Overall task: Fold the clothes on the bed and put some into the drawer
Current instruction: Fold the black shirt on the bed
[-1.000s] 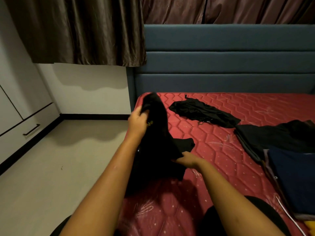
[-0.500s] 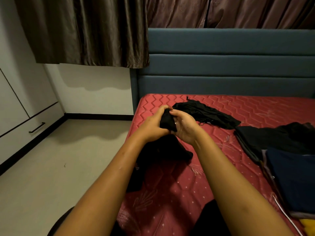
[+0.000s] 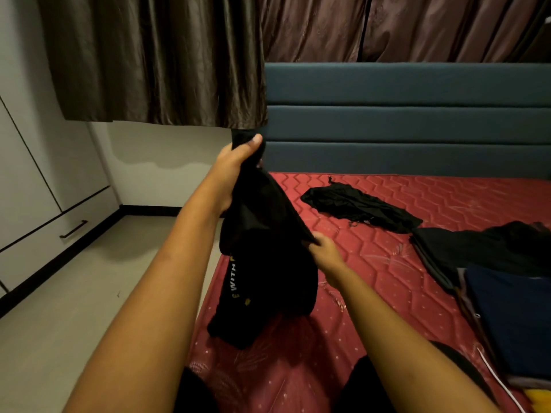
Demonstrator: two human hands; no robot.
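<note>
Red mattress (image 3: 372, 293) sits below; over its left edge the black shirt (image 3: 268, 278) hangs, long axis running steeply down. My left hand (image 3: 232, 171) grips the top end, while my right hand (image 3: 326, 254) pinches an edge lower, nearer the mattress.

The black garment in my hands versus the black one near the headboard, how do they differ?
The held garment hangs lifted, gripped by the left hand and right hand; the lying garment rests crumpled on the mattress. The held garment shows printed lettering; the lying garment shows none. Both are black.
</note>
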